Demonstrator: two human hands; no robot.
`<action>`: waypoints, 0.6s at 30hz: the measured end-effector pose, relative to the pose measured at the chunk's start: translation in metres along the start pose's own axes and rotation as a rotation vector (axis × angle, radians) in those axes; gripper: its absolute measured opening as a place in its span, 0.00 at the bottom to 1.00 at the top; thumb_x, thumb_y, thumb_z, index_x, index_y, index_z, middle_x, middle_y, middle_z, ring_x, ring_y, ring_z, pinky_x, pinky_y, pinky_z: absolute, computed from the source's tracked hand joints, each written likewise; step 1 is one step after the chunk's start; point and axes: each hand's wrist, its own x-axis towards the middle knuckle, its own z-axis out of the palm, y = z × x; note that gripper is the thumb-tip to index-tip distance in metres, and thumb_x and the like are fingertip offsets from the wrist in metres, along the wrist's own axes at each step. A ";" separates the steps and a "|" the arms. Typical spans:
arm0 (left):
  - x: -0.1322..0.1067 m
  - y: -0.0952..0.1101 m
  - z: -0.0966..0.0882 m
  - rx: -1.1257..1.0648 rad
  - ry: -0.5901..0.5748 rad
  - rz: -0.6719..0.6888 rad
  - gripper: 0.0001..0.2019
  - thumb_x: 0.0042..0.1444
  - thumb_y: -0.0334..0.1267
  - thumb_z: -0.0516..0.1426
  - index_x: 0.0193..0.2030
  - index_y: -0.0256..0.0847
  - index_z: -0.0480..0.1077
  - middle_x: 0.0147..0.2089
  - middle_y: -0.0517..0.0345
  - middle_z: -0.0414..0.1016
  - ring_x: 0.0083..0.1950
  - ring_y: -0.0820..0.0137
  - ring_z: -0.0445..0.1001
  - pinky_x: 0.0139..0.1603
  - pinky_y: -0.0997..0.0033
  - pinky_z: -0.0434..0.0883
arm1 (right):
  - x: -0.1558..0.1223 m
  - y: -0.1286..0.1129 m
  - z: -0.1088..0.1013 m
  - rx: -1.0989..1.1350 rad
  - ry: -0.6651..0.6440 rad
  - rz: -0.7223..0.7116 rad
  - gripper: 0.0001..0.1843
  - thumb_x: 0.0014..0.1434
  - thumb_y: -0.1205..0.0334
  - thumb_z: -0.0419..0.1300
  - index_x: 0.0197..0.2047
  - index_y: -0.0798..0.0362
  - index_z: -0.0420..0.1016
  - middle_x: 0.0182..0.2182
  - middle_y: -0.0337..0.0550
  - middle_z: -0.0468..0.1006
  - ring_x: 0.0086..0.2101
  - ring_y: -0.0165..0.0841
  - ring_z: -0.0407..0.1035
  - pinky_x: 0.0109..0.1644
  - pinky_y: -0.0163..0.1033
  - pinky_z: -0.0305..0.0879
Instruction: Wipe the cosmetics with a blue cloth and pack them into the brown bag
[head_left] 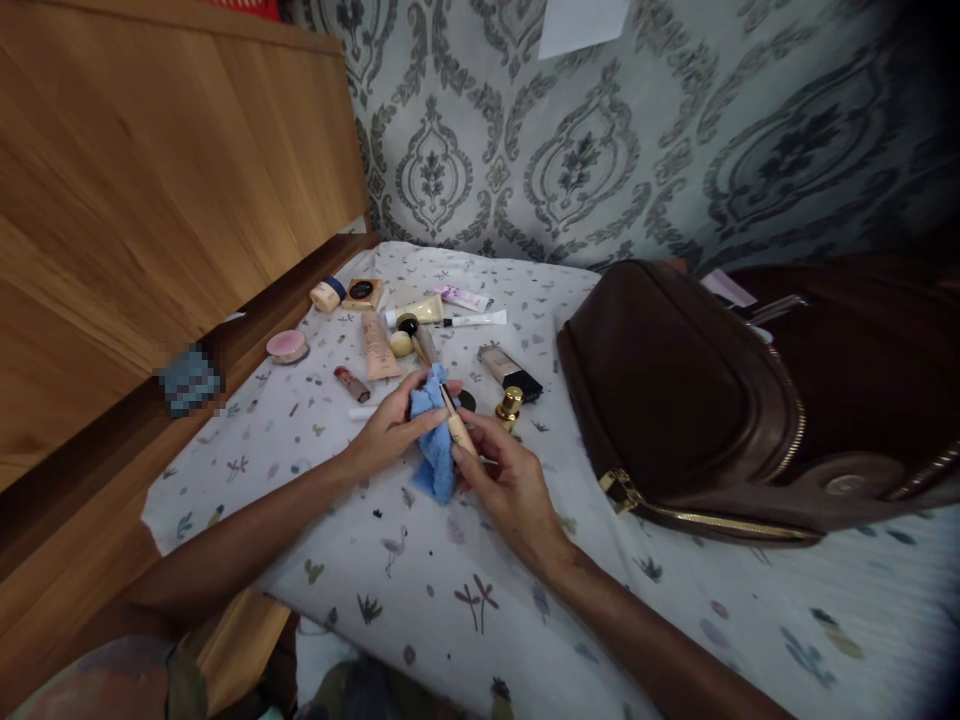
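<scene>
A small blue cloth hangs bunched in my left hand, pinched between thumb and fingers. My right hand grips a slim beige cosmetic tube. A thin dark part at the tube's upper end lies against the cloth; whether it is an applicator I cannot tell. Just beyond my right fingers stands a gold-capped bottle. Behind the hands, a dark round item is partly hidden. Near my left hand lie a lip colour tube and a peach squeeze tube.
On the patterned white sheet lie a foundation bottle, a pink compact, a cream jar, a square box and several tubes. A brown leather bag stands at right, a wooden cabinet at left.
</scene>
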 end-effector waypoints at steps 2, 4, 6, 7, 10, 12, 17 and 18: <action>0.000 -0.001 0.000 -0.028 -0.009 -0.032 0.25 0.58 0.48 0.64 0.58 0.39 0.67 0.60 0.44 0.75 0.58 0.57 0.75 0.56 0.62 0.73 | 0.000 -0.002 0.000 0.029 -0.027 0.013 0.21 0.57 0.52 0.66 0.52 0.50 0.76 0.32 0.40 0.75 0.29 0.33 0.70 0.28 0.36 0.71; 0.000 -0.002 0.000 -0.096 -0.022 -0.057 0.24 0.57 0.48 0.65 0.56 0.38 0.69 0.57 0.44 0.77 0.54 0.58 0.78 0.54 0.62 0.75 | 0.000 -0.004 -0.001 0.101 -0.081 0.047 0.21 0.57 0.50 0.66 0.51 0.50 0.77 0.30 0.39 0.75 0.28 0.32 0.70 0.28 0.36 0.71; 0.001 -0.003 -0.001 -0.178 -0.023 -0.081 0.23 0.57 0.48 0.65 0.54 0.38 0.69 0.54 0.45 0.79 0.50 0.59 0.80 0.49 0.63 0.76 | 0.002 -0.006 -0.002 0.191 -0.146 0.110 0.22 0.56 0.48 0.67 0.50 0.50 0.76 0.28 0.38 0.75 0.27 0.31 0.70 0.29 0.36 0.70; 0.001 -0.003 -0.001 -0.206 -0.018 -0.095 0.23 0.57 0.49 0.65 0.53 0.38 0.70 0.53 0.45 0.79 0.47 0.60 0.81 0.47 0.64 0.77 | 0.003 -0.007 -0.003 0.238 -0.174 0.146 0.23 0.56 0.47 0.67 0.50 0.51 0.76 0.27 0.38 0.75 0.26 0.30 0.70 0.29 0.36 0.70; 0.001 -0.002 0.000 -0.231 0.028 -0.135 0.24 0.57 0.52 0.64 0.53 0.37 0.71 0.50 0.46 0.81 0.43 0.62 0.81 0.41 0.66 0.78 | 0.004 -0.008 -0.003 0.362 -0.176 0.233 0.24 0.54 0.46 0.69 0.49 0.52 0.75 0.26 0.37 0.75 0.23 0.28 0.67 0.25 0.33 0.65; 0.001 -0.002 0.002 -0.225 0.088 -0.148 0.26 0.57 0.56 0.63 0.55 0.38 0.72 0.46 0.49 0.81 0.41 0.62 0.81 0.39 0.67 0.78 | 0.004 -0.010 -0.002 0.403 -0.123 0.248 0.24 0.52 0.45 0.70 0.46 0.51 0.74 0.25 0.35 0.72 0.21 0.26 0.64 0.22 0.31 0.59; 0.000 -0.002 0.008 -0.246 0.167 -0.180 0.32 0.54 0.63 0.61 0.56 0.41 0.71 0.42 0.52 0.81 0.41 0.62 0.80 0.37 0.67 0.77 | 0.003 -0.016 0.001 0.249 -0.025 0.263 0.26 0.43 0.45 0.75 0.38 0.51 0.72 0.17 0.26 0.61 0.16 0.22 0.52 0.18 0.30 0.50; 0.000 -0.002 0.009 -0.241 0.159 -0.187 0.32 0.54 0.64 0.61 0.56 0.41 0.71 0.42 0.52 0.80 0.42 0.61 0.79 0.38 0.67 0.77 | 0.004 -0.016 0.001 0.212 -0.019 0.264 0.26 0.41 0.46 0.76 0.36 0.52 0.72 0.16 0.26 0.61 0.16 0.22 0.52 0.18 0.30 0.49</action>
